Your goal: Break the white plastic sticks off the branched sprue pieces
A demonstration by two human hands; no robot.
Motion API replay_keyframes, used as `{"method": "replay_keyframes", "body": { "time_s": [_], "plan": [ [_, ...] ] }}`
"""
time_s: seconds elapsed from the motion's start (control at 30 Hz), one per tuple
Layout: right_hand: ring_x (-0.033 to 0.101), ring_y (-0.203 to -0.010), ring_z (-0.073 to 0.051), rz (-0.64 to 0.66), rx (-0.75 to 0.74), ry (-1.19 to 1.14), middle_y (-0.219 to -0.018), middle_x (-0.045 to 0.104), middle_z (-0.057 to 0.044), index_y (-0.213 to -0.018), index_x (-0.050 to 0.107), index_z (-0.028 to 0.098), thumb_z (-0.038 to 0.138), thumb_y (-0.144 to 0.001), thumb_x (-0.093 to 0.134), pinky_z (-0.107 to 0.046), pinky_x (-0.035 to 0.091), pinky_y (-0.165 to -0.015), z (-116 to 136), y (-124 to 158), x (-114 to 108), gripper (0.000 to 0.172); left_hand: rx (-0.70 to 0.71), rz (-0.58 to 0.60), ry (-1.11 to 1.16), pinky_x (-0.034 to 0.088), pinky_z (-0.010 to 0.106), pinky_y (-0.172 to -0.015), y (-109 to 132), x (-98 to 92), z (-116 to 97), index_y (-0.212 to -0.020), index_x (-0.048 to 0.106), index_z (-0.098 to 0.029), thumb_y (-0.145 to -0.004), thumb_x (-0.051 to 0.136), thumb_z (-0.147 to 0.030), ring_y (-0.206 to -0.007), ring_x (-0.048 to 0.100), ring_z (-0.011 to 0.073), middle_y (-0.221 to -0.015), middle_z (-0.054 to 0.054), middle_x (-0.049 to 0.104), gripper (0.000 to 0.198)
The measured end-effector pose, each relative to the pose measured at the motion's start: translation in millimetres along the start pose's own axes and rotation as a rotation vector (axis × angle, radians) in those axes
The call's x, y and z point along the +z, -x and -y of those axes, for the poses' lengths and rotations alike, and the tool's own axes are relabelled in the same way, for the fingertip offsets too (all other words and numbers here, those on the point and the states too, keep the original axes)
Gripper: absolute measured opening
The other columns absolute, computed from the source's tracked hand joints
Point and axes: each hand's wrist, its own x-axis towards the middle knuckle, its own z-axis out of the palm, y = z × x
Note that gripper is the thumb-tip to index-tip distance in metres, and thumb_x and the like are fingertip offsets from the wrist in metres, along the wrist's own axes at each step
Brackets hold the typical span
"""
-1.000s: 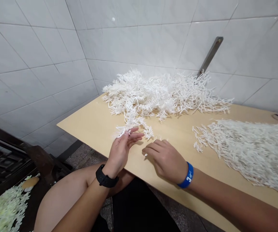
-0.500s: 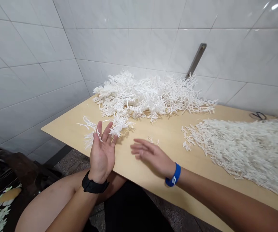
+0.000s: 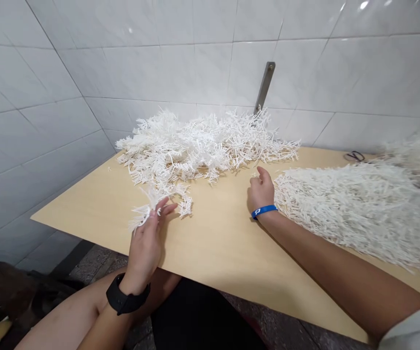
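My left hand (image 3: pixel 149 238) is closed lightly around a white branching plastic sprig (image 3: pixel 142 214), pinched between thumb and fingers above the front of the table. Its thin tips stick out past the fingertips. Just beyond it, a loose white strand (image 3: pixel 185 201) trails from the big tangled heap of white sprigs (image 3: pixel 202 146) along the wall. My right hand (image 3: pixel 261 189) rests beside the left end of a flat pile of short white pieces (image 3: pixel 341 204). Its fingers are curled in with the thumb side up; whatever they may hold is hidden.
The light wooden tabletop (image 3: pixel 210 243) stands against a tiled wall (image 3: pixel 180 73). A metal bracket (image 3: pixel 265 85) leans up behind the heap. A small dark looped item (image 3: pixel 355 156) lies at the back right. My legs are under the front edge.
My right hand has swung right to the flat pile, its fingers now curled. The small loose bits on the table are gone from view. My left hand has turned over and closed on the sprig.
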Motion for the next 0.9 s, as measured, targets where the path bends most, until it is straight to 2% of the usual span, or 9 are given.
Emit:
{"method": "replay_keyframes", "body": {
  "time_s": [0.1, 0.17, 0.27, 0.43, 0.6, 0.73, 0.83, 0.9],
  "plan": [
    [0.06, -0.102, -0.022, -0.051, -0.047, -0.08, -0.124, 0.058, -0.012, -0.128, 0.052, 0.021, 0.023, -0.088, 0.04, -0.036, 0.05, -0.082, 25, 26, 4, 0.042, 0.016, 0.145, -0.242, 0.027, 0.038, -0.117, 3, -2.1, 0, -0.116, 0.07, -0.019, -0.092, 0.05, -0.051, -0.129, 0.052, 0.0255, -0.121, 0.009, 0.07, 0.045],
    [0.062, -0.09, -0.02, 0.09, -0.129, -0.15, -0.102, 0.067, -0.008, -0.104, 0.064, 0.02, 0.02, -0.088, 0.043, -0.033, 0.05, -0.077, 42, 45, 7, 0.027, 0.028, 0.22, -0.336, 0.024, 0.037, -0.118, 4, -2.1, -2, -0.118, 0.07, -0.02, -0.094, 0.045, -0.05, -0.132, 0.05, 0.0246, -0.128, 0.006, 0.067, 0.045],
    [0.06, -0.07, -0.017, 0.279, -0.181, -0.181, -0.075, 0.064, -0.003, -0.082, 0.063, 0.02, 0.018, -0.088, 0.045, -0.03, 0.048, -0.068, 58, 67, 10, 0.019, 0.042, 0.314, -0.388, 0.023, 0.036, -0.118, 7, 0.2, -7, -0.121, 0.068, -0.021, -0.097, 0.038, -0.046, -0.133, 0.049, 0.0227, -0.133, 0.004, 0.063, 0.045],
    [0.056, -0.064, -0.015, 0.479, -0.066, -0.196, -0.069, 0.059, 0.0, -0.085, 0.059, 0.019, 0.022, -0.09, 0.046, -0.027, 0.044, -0.061, 59, 76, 16, 0.014, 0.024, 0.416, -0.492, 0.033, 0.038, -0.113, 8, 2.1, -11, -0.112, 0.073, -0.023, -0.095, 0.044, -0.041, -0.124, 0.057, 0.0255, -0.122, 0.004, 0.07, 0.038],
    [0.055, -0.067, -0.014, 0.666, -0.056, -0.254, -0.072, 0.06, 0.0, -0.082, 0.058, 0.018, 0.029, -0.093, 0.046, -0.027, 0.043, -0.066, 58, 75, 19, 0.02, 0.08, 0.453, -0.484, 0.041, 0.035, -0.105, 9, 2.1, -6, -0.111, 0.073, -0.022, -0.093, 0.052, -0.037, -0.114, 0.063, 0.0258, -0.118, 0.006, 0.072, 0.032],
    [0.053, -0.066, -0.014, 0.693, -0.034, -0.306, -0.073, 0.059, 0.0, -0.085, 0.058, 0.018, 0.036, -0.09, 0.053, -0.027, 0.043, -0.064, 60, 76, 19, 0.019, 0.07, 0.439, -0.46, 0.045, 0.034, -0.099, 10, 3.4, -2, -0.115, 0.071, -0.022, -0.092, 0.054, -0.038, -0.113, 0.063, 0.0268, -0.116, 0.007, 0.072, 0.033],
    [0.05, -0.064, -0.013, 0.691, -0.01, -0.301, -0.072, 0.057, 0.0, -0.082, 0.057, 0.018, 0.04, -0.087, 0.058, -0.026, 0.041, -0.061, 61, 77, 19, 0.022, 0.085, 0.447, -0.525, 0.044, 0.036, -0.101, 9, 3.6, -2, -0.109, 0.073, -0.021, -0.094, 0.051, -0.038, -0.111, 0.063, 0.027, -0.107, 0.007, 0.075, 0.032],
    [0.048, -0.061, -0.012, 0.701, -0.01, -0.281, -0.068, 0.056, 0.001, -0.079, 0.056, 0.018, 0.041, -0.087, 0.059, -0.025, 0.039, -0.058, 61, 78, 20, 0.023, 0.11, 0.453, -0.569, 0.039, 0.039, -0.106, 8, 3.3, -4, -0.102, 0.075, -0.019, -0.095, 0.046, -0.037, -0.118, 0.059, 0.0276, -0.099, 0.007, 0.076, 0.035]
  ]
}}
